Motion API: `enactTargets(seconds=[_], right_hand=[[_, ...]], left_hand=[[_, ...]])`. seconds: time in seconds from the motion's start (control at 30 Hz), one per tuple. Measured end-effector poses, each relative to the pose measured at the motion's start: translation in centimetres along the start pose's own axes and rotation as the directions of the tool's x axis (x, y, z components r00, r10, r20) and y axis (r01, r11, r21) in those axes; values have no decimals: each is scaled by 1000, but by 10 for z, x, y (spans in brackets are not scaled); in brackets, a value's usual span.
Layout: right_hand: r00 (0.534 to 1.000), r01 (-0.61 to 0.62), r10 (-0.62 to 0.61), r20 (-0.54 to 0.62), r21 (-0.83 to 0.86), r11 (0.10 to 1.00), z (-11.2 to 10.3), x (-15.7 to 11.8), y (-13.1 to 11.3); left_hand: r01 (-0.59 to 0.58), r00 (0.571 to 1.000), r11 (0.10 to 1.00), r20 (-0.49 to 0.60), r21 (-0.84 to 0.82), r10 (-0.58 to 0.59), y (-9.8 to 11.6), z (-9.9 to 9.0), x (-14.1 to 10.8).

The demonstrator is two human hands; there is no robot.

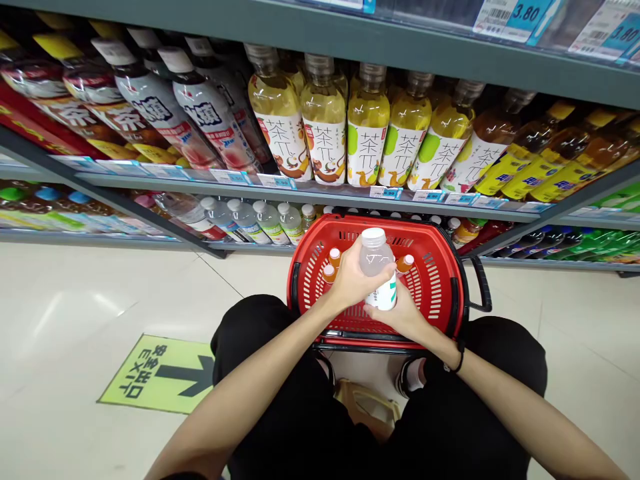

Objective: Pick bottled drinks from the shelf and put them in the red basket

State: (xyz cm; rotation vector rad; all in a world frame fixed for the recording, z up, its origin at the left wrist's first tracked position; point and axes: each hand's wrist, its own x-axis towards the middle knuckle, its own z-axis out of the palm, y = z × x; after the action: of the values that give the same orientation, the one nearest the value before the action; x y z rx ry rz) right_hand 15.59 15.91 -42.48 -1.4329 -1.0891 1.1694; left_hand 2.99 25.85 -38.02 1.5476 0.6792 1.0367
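From the head camera, the person was crouched before a drinks shelf, both bare arms stretched forward over black-clad knees. Both hands were on one clear bottle [379, 268] with a white cap, held upright just above the red basket [440, 247]. The left hand [350, 280] was wrapped round the bottle's left side at mid-height, fingers curled across the front. The right hand [403, 313] cupped it from below and to the right, close under the white-and-green label, with a black wristband [457, 360] on that wrist. So both hands were clamped on the same bottle, touching each other around it.

Inside the basket, small orange bottles [334, 261] with pale caps stood just left of the held bottle, and another showed just to its right, partly hidden by it. The basket's black handle [481, 283] hung out to the right side.

Behind the basket ran the shelf [320, 190] with price tags along its edge. On it stood a row of yellow tea bottles [367, 127], white-labelled bottles [200, 113] leaning to the left of them, and amber bottles [540, 157] to the right. On the lower level, clear bottles [250, 219] sat just left of the basket rim. On the pale floor to the left lay a green arrow sticker [160, 373].
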Motion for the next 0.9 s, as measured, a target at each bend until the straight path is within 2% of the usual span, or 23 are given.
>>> enactTargets(seconds=[0.57,0.9], right_hand=[[1000,23,-24,14,12,1000,-1,0,9],[999,13,-14,30,14,1000,0,0,0]], left_hand=[[-9,1000,1000,-19,-6,9,-2,1,2],[-18,1000,1000,-20,-15,18,0,2,1]])
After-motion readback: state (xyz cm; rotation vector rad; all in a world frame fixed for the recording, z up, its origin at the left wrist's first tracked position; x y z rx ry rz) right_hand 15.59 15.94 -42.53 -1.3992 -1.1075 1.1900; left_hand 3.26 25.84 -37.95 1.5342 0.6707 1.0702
